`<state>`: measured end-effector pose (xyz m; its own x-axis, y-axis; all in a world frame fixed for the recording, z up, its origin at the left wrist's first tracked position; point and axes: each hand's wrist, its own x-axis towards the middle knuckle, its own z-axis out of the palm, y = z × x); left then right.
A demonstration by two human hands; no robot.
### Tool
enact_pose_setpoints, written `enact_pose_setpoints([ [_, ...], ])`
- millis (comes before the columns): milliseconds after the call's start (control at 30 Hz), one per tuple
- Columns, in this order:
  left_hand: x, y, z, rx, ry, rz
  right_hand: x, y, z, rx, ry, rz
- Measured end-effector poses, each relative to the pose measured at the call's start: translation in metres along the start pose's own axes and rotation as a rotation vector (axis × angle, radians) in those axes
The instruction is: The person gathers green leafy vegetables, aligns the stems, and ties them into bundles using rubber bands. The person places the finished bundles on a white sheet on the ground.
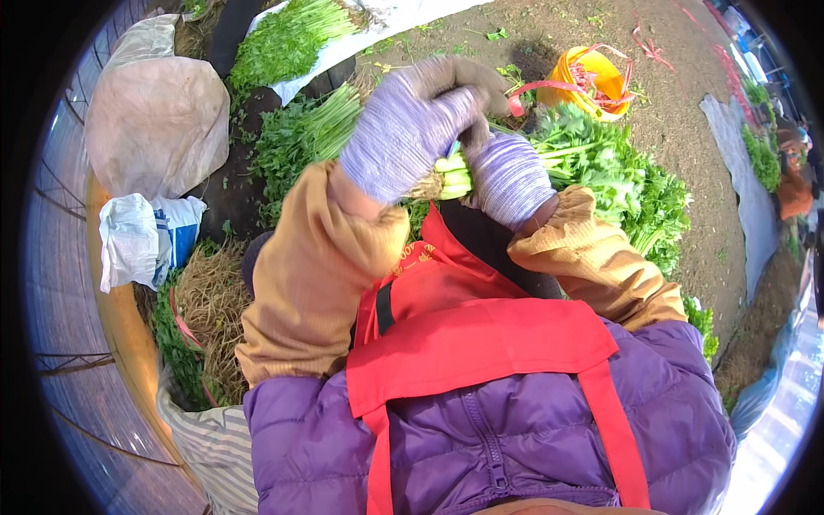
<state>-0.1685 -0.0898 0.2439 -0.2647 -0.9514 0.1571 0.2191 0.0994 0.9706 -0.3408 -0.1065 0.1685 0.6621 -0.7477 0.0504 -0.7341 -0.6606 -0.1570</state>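
Observation:
My left hand (pixel 412 122), in a purple-and-white knitted glove with greyish fingers, is raised above the root end of a celery bunch (pixel 456 177). Its fingers bend towards my right hand and overlap it; what lies between them is hidden. My right hand (pixel 508 174), gloved alike, is closed round the pale stalks, whose leaves (pixel 611 167) spread to the right. Beside the left fingertips ends a pink plastic strip (pixel 544 85), which runs to a yellow bucket (pixel 595 80) with more pink strips in it.
More leafy bunches (pixel 309 125) lie at the left, others (pixel 290 38) on white sheeting (pixel 393 22) ahead. A large pale sack (pixel 158 129), a white-and-blue bag (pixel 132 238) and a rooty bundle (pixel 212 309) are at the far left. Bare soil (pixel 682 141) stretches right, beside grey sheeting (pixel 743 193).

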Motion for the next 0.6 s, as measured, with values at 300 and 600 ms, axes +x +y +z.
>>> enact_pose_setpoints([
  [300, -0.079, -0.004, 0.033, 0.574, 0.052, 0.372, 0.002, -0.005, -0.005, 0.199, 0.127, 0.312],
  [600, -0.102, -0.022, 0.034, 0.821, -0.104, 0.252, -0.004, -0.001, -0.016, 0.384, 0.185, 0.397],
])
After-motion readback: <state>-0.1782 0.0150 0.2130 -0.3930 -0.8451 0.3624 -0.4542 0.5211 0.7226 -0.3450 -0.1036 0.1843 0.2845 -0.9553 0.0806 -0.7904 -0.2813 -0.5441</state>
